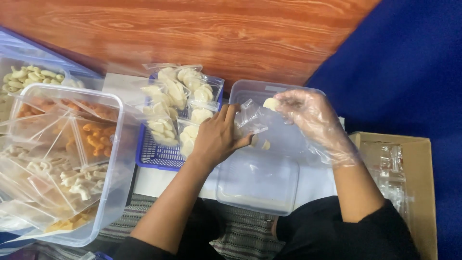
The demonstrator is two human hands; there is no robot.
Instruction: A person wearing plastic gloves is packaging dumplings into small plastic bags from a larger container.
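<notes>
From the head camera, the bare left hand (pixel 217 137) pinched a small clear bag (pixel 251 118) open above the near-empty clear tub (pixel 260 190). The gloved right hand (pixel 310 120) gripped a pale cracker (pixel 271 103) in its fingertips, just beside the bag's mouth. Two more crackers lay on the tub's floor below the bag. Filling seemed the step in hand; the next move would likely call for steadying the mouth wide enough. Filled bags lay in a blue basket (pixel 156 156) at the tub's left edge, and a big tub of packed snacks (pixel 113 192) beyond.
</notes>
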